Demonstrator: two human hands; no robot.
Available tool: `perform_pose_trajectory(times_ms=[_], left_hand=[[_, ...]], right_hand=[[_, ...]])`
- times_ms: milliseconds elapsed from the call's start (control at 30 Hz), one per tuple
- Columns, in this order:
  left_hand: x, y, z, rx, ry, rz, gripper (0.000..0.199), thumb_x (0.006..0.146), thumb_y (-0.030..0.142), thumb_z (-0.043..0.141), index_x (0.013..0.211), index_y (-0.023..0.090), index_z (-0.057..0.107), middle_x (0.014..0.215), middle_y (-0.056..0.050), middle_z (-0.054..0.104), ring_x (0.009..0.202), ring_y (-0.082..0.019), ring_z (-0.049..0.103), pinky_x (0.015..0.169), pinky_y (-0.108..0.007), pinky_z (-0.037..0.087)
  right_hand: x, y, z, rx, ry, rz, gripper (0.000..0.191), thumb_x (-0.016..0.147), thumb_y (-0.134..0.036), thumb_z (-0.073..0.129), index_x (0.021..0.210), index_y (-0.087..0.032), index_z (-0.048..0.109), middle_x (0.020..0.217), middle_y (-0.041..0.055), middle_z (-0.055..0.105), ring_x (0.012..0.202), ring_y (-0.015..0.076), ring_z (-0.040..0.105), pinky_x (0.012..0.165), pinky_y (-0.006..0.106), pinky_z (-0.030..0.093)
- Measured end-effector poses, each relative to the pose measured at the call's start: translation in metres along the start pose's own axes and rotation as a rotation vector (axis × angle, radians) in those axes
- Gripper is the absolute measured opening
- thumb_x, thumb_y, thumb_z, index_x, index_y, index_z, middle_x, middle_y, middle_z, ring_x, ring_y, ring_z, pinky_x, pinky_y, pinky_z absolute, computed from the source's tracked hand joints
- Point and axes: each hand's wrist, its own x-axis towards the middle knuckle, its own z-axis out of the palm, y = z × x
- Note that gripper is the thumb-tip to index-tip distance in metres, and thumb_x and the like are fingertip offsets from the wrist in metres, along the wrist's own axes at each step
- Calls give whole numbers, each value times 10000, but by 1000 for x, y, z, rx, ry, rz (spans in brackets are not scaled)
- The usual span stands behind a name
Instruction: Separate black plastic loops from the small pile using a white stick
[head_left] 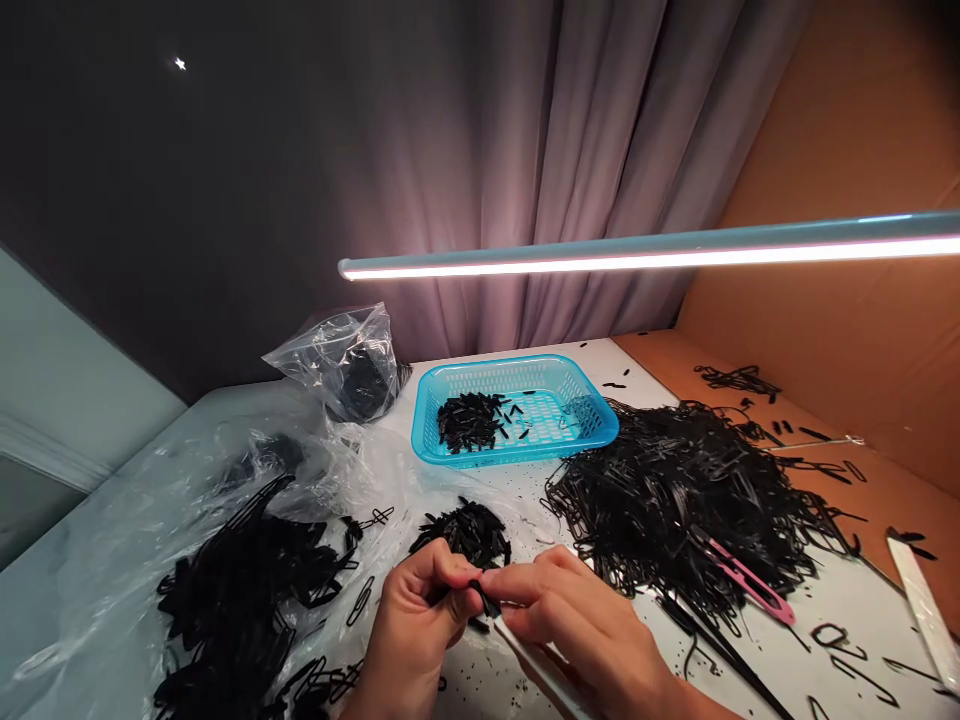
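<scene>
Left-hand grip [416,625] and right-hand grip [570,625] pressed together, fingertips meeting low in the view and pinching a small black piece [480,592] between them; most of that piece hidden by the fingers, its exact shape impossible to make out, only a dark end showing near the thumbs. Beneath the right hand, a pale strip [544,665], partly covered and cut off by the lower edge, its nature unclear. Just behind the fingers, a small mound of short black pieces [469,530] on the white worktop [840,605], black specks scattered around the hands; to the left, a heap of elongated black loops [240,610] on clear plastic sheeting [97,560], cut off by the lower edge; to the right, a large tangle of thin black loops [675,510] against pink-handled snips [750,580]; nearby, a long black tool or strip [720,650], too dark to identify, running off the lower edge. Farther on, a turquoise slotted plastic basket [600,425] holding short black pieces [465,422]; beyond and to its left, a crumpled clear bag [337,355] around dark contents. At the far right, a brown cardboard wall [847,250]; overhead, a lit tube lamp [652,258] before a grey curtain [555,150].
</scene>
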Motion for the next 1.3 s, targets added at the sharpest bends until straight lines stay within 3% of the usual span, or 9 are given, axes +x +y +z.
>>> perform_pose_trajectory(times_ms=[133, 400, 600, 767, 833, 967, 1100, 1200, 1300], left_hand=[[0, 0, 1, 17, 23, -19, 340, 643, 282, 812, 656, 145, 500, 648, 31, 510, 587, -57, 422, 539, -170, 318], [-7, 17, 12, -30, -16, -165, 359, 672, 268, 798, 722, 162, 459, 632, 13, 579, 592, -60, 455, 541, -154, 298], [-13, 18, 10, -76, -100, -195, 254, 797, 258, 690, 804, 177, 449, 664, 28, 568, 481, -14, 288, 472, -161, 188], [7, 54, 15, 157, -124, -68, 330, 852, 320, 583, 1150, 184, 540, 833, -8, 554, 478, -14, 213, 454, -198, 139], [35, 77, 19, 498, -67, 133, 320, 842, 324, 542, 1097, 137, 585, 791, -9, 542, 468, -31, 229, 443, -215, 164], [110, 108, 29, 712, 14, 346, 241, 800, 276, 557, 969, 129, 648, 718, 7, 563, 518, -69, 369, 512, -226, 294], [161, 107, 38, 981, -103, 430, 150, 794, 266, 611, 739, 136, 664, 785, -32, 652, 783, -166, 572, 789, -332, 421], [161, 102, 42, 1162, -141, 473, 119, 763, 234, 651, 674, 161, 680, 968, -80, 679, 1085, -264, 529, 991, -478, 303], [131, 95, 42, 1285, -163, 570, 117, 782, 224, 633, 690, 191, 696, 1211, -82, 595, 1284, -300, 346, 1072, -491, 164]], right_hand=[[1, -9, 2, -265, -70, -101, 195, 942, -40, 375, 941, -66, 569, 1064, 182, 662, 1014, 238, 607, 790, 357, 415], [-2, -4, -1, -319, 28, 46, 142, 903, -14, 389, 870, -109, 489, 1025, 160, 618, 941, 218, 570, 787, 374, 373], [-3, 15, -18, -136, 31, 481, 92, 944, -195, 472, 948, -174, 561, 997, 60, 650, 872, 166, 595, 744, 290, 456], [2, 28, -34, 200, -110, 712, 93, 923, -227, 502, 861, -170, 541, 889, 34, 683, 745, 121, 635, 605, 210, 446], [1, 32, -38, 219, -171, 756, 115, 932, -245, 489, 841, -175, 501, 712, -3, 644, 579, 94, 562, 508, 190, 373], [-2, 37, -39, 144, -160, 713, 182, 921, -272, 510, 779, -174, 454, 554, -50, 474, 489, 77, 352, 457, 199, 234], [-1, 39, -41, 164, -138, 658, 201, 918, -280, 518, 765, -165, 457, 549, -50, 440, 502, 79, 322, 456, 202, 224], [1, 39, -44, 148, -66, 643, 225, 909, -266, 525, 732, -166, 431, 595, -36, 454, 523, 81, 358, 463, 197, 256], [3, 36, -45, 144, 7, 629, 185, 881, -206, 533, 724, -160, 446, 803, 17, 535, 602, 84, 482, 510, 198, 365]])
